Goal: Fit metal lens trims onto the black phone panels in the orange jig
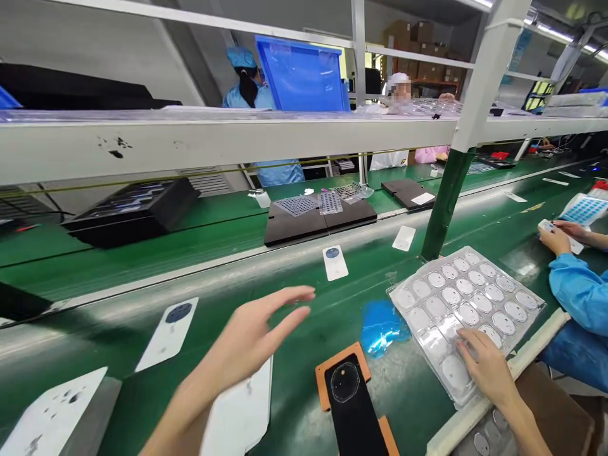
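My left hand [259, 332] hangs over the green bench, thumb and index finger apart, holding nothing. Under its wrist lie white phone-shaped sheets [240, 411]. My right hand [487, 367] is over the near side of a clear plastic tray [434, 342] with several round, clear-looking parts in pockets. Its fingers are bent together at a pocket; anything pinched there is too small to make out. Between the hands, a black phone-shaped panel [356, 411] with a ring outline rests on an orange-brown fixture [323, 380]. A crumpled blue film [382, 326] lies beside the tray.
White cards with dark round patches, one at left [166, 332] and one ahead [335, 263], lie along the metal conveyor strip [228, 266]. A green-and-white post [446, 202] rises behind the tray. A co-worker's blue sleeve [577, 285] is at right. Dark foam boards [294, 228] stand beyond.
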Available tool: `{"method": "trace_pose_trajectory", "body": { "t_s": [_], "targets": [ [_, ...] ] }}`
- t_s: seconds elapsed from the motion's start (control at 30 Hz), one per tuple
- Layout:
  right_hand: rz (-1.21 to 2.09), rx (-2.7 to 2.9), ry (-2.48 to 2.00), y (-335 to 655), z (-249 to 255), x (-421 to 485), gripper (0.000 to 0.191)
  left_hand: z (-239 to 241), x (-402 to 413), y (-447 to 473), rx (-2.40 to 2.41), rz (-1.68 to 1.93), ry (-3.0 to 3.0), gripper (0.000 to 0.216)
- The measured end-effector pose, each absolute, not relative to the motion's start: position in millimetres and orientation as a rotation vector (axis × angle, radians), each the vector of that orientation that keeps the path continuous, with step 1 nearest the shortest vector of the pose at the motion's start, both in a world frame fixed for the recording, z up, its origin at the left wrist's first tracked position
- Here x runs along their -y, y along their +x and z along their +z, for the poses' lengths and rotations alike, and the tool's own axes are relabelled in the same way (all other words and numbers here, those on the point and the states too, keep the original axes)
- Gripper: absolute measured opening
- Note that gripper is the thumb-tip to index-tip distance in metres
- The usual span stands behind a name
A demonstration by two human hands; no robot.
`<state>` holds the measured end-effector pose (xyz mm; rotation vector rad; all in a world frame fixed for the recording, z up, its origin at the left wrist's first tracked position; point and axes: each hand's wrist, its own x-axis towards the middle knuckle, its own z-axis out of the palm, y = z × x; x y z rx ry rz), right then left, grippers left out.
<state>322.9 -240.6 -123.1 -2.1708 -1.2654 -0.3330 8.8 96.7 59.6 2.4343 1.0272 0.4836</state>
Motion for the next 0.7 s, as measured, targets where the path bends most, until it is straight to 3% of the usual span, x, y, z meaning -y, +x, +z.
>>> {"method": "trace_pose_trajectory", "body": {
  "t_s": [0.13, 0.3, 0.53, 0.63, 0.7],
  "targets": [
    [-0.182, 1.255, -2.345, 370, -133, 215, 0.031, 27, -146, 84, -1.162, 0.099, 2.331, 0.04],
    [-0.094, 1.207, -2.554, 420, -121, 172, 0.038, -23, -185, 168, -1.533, 0.091, 2.227, 0.057],
    [0.147, 1.166, -2.548, 465, -132, 167, 0.051, -66, -201, 232, -1.818, 0.136, 1.989, 0.103],
    [0.162, 1.165, -2.573, 468, -113, 166, 0.049, -70, -217, 239, -1.871, 0.096, 1.854, 0.114],
    [0.123, 1.143, -2.606, 458, -95, 163, 0.043, -73, -227, 234, -1.871, 0.076, 1.793, 0.111]
  ]
}}
